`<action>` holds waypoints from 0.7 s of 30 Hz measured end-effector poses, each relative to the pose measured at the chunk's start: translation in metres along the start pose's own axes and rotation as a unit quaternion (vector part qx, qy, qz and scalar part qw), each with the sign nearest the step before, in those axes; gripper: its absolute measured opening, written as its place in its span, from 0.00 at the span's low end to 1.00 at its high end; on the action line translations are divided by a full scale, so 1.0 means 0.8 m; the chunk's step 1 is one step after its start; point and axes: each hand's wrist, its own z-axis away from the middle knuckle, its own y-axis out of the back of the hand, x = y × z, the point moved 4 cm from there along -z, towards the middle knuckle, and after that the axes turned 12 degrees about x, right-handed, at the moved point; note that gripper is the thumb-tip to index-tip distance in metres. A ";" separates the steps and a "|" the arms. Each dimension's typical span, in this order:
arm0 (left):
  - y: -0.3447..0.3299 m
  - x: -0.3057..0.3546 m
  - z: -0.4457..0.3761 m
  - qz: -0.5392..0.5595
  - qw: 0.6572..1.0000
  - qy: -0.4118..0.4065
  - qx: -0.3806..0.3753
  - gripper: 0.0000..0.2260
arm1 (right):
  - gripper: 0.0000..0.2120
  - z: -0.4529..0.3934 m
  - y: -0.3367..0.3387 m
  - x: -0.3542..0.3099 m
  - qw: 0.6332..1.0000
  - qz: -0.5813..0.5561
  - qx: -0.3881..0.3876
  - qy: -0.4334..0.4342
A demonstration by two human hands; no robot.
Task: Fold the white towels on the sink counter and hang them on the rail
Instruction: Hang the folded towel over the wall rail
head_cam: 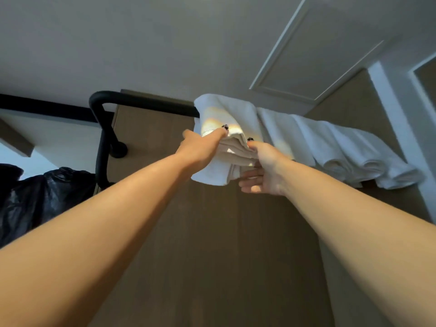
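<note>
While both hands grip folded towel [226,128] on rail [141,100], L hand [200,147] pinches, R hand [262,168] fingers curl under.

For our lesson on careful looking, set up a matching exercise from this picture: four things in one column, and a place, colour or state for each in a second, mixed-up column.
Things
1. folded towel
2. rail
3. plastic bag
4. row of towels

Descriptions
A. crumpled and black, at the lower left
B. draped side by side, right of both hands
C. held by the left hand and right hand
D. a black bar, bending down at its left end

Pairs: 1-C, 2-D, 3-A, 4-B
</note>
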 end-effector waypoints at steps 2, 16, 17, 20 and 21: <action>0.003 0.017 0.007 -0.005 1.000 -0.011 0.022 0.39 | 0.18 0.013 0.009 -0.013 1.000 0.012 0.009 0.002; 0.053 0.005 0.112 -0.161 0.980 -0.111 -0.034 0.37 | 0.31 0.127 0.051 0.025 0.872 0.396 0.028 0.287; 0.057 -0.002 0.119 -0.176 0.977 -0.115 -0.046 0.36 | 0.31 0.133 0.049 0.032 0.864 0.414 0.020 0.287; 0.074 -0.023 0.141 -0.203 0.969 -0.113 -0.081 0.37 | 0.30 0.153 0.042 0.048 0.839 0.456 -0.004 0.295; 0.081 -0.031 0.148 -0.214 0.966 -0.113 -0.092 0.37 | 0.29 0.160 0.038 0.053 0.832 0.466 -0.010 0.300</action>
